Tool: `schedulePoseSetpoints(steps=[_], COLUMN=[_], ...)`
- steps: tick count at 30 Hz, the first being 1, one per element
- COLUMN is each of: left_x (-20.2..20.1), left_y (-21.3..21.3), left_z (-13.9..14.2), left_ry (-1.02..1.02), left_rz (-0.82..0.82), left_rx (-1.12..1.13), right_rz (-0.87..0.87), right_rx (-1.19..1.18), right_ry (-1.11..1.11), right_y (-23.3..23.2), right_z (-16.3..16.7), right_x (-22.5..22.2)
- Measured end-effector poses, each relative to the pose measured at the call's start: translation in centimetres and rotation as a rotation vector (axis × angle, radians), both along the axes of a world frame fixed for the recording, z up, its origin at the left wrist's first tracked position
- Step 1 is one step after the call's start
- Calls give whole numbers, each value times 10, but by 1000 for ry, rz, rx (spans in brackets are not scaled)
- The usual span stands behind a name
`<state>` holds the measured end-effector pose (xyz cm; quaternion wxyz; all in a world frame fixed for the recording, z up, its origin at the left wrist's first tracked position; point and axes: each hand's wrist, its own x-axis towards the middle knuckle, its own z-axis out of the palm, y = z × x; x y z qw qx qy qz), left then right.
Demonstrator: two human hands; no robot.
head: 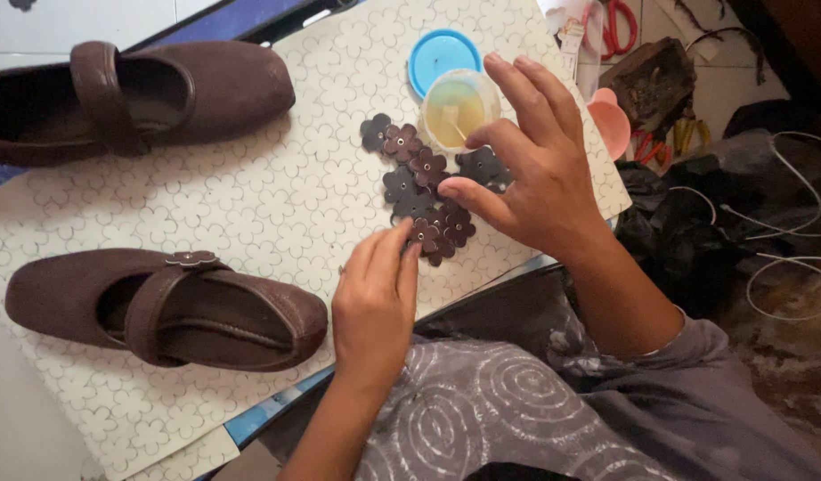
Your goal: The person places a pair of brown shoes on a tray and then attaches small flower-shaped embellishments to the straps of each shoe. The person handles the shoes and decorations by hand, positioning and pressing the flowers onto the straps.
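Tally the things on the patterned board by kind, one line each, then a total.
Brown shoes: 2
Loose brown leather flowers: about 9, overlapping, so approximate
Clear glue cup: 1
Blue lid: 1
Total: about 13

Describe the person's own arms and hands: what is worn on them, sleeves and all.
Both hands, the left hand and the right hand, are bare: no gloves. The forearms are bare too. A grey sleeve covers the right upper arm. A ring may sit on the left hand; too small to tell.
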<state>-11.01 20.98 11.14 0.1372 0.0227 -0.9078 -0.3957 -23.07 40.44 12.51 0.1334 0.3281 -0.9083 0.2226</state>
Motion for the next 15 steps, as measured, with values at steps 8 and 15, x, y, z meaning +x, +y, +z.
schedulePoseSetpoints(steps=[8, 15], left_x=[-3, -6], left_y=[2, 1], left_z=[-5, 1], left_ry=[-35, -88], left_rz=[-28, 10], left_rx=[-15, 11], right_rz=[61, 81], right_rx=[-127, -907], right_ry=[-147, -489], right_y=[3, 19], right_z=[13, 29], right_x=[14, 42])
